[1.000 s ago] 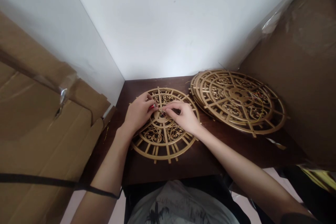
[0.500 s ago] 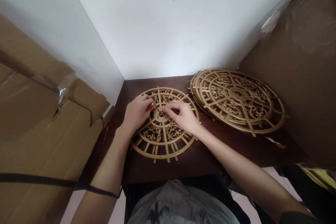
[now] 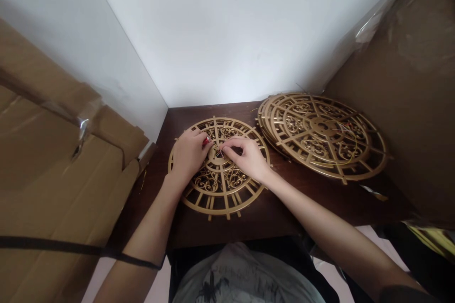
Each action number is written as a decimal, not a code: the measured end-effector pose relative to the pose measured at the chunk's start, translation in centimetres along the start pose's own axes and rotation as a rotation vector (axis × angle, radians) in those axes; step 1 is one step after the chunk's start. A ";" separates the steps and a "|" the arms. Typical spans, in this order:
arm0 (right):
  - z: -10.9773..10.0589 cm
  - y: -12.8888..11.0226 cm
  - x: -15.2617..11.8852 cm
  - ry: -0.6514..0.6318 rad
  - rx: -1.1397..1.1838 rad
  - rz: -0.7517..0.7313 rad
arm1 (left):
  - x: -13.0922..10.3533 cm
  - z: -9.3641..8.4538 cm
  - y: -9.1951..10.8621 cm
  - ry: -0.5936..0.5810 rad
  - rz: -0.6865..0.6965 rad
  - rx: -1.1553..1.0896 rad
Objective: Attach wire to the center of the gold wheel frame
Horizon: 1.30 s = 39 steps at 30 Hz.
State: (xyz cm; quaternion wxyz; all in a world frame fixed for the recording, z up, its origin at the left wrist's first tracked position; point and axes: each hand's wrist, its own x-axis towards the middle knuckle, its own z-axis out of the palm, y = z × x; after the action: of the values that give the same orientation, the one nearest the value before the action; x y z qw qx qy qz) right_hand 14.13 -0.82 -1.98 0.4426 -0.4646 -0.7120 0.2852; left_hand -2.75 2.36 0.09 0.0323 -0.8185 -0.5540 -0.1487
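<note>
A round gold openwork clock face (image 3: 213,203), with scrollwork and bar-shaped numerals, lies flat on the dark brown table (image 3: 199,239). My left hand (image 3: 189,152) is over its left side, fingers curled round a small red object with a silvery end (image 3: 206,140); most of that object is hidden. Right of the centre ring, my right hand (image 3: 245,154) pinches thin wires (image 3: 219,150) between thumb and forefinger. These wires run across the middle of the clock face, between both hands.
Several similar gold clock faces (image 3: 305,154) are stacked at the right, with a thin yellow wire (image 3: 355,147) on top. A small brush-like item (image 3: 374,193) lies nearby. Cardboard (image 3: 64,175) stands at the left, a large wrapped box (image 3: 398,104) at the right, and a white wall (image 3: 231,47) behind.
My left hand has shifted and turned slightly toward the centre with the red object, whose visible end has tilted. My right hand stays almost in place on the wires.
</note>
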 end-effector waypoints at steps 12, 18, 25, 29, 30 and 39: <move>0.0 0.1 0.0 -0.001 -0.028 0.007 | -0.2 -0.1 -0.1 -0.027 0.070 0.039; 0.1 0.1 0.0 -0.004 -0.033 -0.008 | -0.3 0.3 0.5 0.021 -0.018 -0.020; 0.0 0.2 -0.1 -0.006 -0.037 -0.005 | -0.2 0.1 0.5 0.025 -0.065 -0.002; 0.0 0.1 -0.1 -0.011 -0.043 0.000 | -0.2 -0.2 0.5 0.025 -0.064 -0.027; 0.0 0.1 0.0 -0.011 -0.046 0.000 | -0.2 -0.2 0.5 0.019 -0.061 -0.031; 0.0 -0.1 0.0 -0.010 -0.048 0.004 | -0.2 -0.4 0.7 -0.026 -0.028 0.018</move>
State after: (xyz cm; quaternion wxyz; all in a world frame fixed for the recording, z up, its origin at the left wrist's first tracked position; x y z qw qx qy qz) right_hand 14.10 -0.83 -1.86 0.4270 -0.4752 -0.7199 0.2712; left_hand -2.26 1.81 0.46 0.0302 -0.8123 -0.5669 -0.1336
